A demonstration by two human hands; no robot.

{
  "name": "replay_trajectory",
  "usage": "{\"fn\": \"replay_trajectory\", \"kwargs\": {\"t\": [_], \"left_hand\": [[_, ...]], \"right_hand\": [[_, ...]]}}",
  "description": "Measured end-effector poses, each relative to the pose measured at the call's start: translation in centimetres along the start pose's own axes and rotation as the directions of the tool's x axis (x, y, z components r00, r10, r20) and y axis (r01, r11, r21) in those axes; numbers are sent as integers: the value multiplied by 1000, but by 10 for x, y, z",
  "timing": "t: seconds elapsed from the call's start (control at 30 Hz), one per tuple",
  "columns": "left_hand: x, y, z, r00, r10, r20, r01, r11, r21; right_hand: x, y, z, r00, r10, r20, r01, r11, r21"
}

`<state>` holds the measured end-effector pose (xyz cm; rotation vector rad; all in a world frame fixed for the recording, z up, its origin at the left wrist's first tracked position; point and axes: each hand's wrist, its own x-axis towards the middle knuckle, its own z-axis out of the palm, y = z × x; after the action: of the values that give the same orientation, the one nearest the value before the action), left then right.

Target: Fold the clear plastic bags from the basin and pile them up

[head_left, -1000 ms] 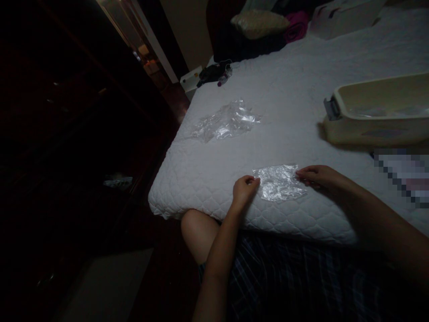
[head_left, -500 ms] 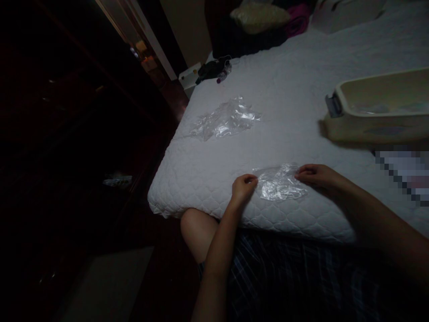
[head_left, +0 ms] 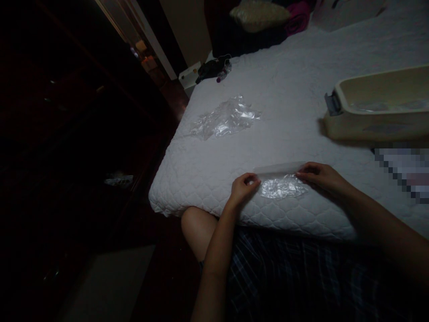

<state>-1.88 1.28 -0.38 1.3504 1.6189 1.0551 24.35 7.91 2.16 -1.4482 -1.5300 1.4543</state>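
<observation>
A clear plastic bag [head_left: 283, 185] lies crinkled near the bed's front edge, between my two hands. My left hand [head_left: 245, 185] pinches its left side between thumb and fingers. At the opposite side, my right hand [head_left: 315, 174] grips the bag's upper right part in a similar pinch. The bag's far edge is stretched fairly straight and smooth between the hands, while the near part is wrinkled and shiny. Farther back on the bed, a heap of clear plastic bags [head_left: 231, 118] lies loose, touched by neither hand.
The white quilted bedspread [head_left: 284, 143] covers the bed. To the right stands a cream bin [head_left: 375, 123] with a grey latch and clear plastic inside. Toward the back are a yellowish pillow-like bundle [head_left: 259, 17], a magenta roll [head_left: 297, 19] and a small bottle [head_left: 224, 74].
The bag's far edge has been pulled taut and smoother between my hands. Both hands have shifted only slightly, the left a little to the right. The heap and bin stay put.
</observation>
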Motion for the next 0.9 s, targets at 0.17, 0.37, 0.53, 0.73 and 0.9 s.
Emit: {"fn": "replay_trajectory", "kwargs": {"t": [0.17, 0.37, 0.53, 0.73, 0.9], "left_hand": [[0, 2, 6, 997, -19, -73, 22, 999, 43], [0, 2, 11, 992, -43, -119, 51, 996, 72], [1, 2, 11, 987, -62, -145, 71, 996, 59], [-1, 3, 6, 995, 25, -97, -24, 1000, 10], [-8, 6, 5, 983, 148, -111, -146, 989, 26]], "right_hand": [[-1, 2, 0, 999, -49, -18, 49, 999, -5], [-5, 3, 1, 999, -14, -47, 17, 998, 58], [-6, 4, -1, 997, -57, -43, 57, 998, 7], [-15, 1, -4, 999, -51, 11, 51, 998, 47], [-24, -2, -12, 992, -117, 45, 121, 987, -108]]}}
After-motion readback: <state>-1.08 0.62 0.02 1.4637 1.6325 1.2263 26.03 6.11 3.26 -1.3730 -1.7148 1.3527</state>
